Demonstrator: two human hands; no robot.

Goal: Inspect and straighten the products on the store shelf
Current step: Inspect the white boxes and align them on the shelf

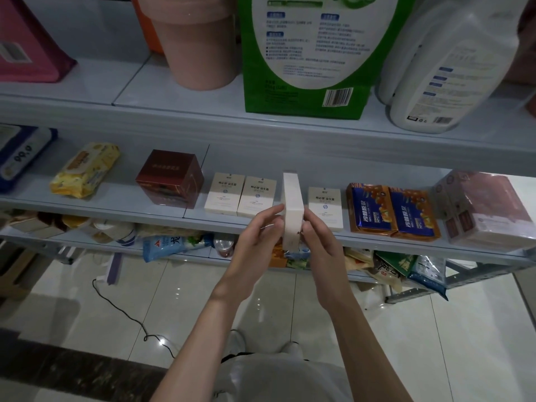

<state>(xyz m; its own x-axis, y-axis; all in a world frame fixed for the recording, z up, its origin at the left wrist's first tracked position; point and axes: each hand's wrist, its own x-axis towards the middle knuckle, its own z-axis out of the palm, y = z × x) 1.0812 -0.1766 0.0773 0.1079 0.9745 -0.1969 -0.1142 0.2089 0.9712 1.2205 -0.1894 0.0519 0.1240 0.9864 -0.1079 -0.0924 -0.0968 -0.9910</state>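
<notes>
Two hands, left (258, 236) and right (317, 242), clamped on one cream box (293, 204); three matching boxes (224, 194), two blue cartons (372, 208) alongside.

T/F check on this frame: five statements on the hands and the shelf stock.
1. Both the left hand and the right hand hold the cream box. True.
2. The cream box shows its printed front to the camera. False: it is turned edge-on, with its narrow side facing the camera.
3. Matching boxes stand on the shelf on both sides of it: a left pair and a right single. True.
4. The dark red box sits on the top shelf. False: it is on the middle shelf, left of the pair.
5. The blue-and-orange packs stand right of the single. True.
</notes>
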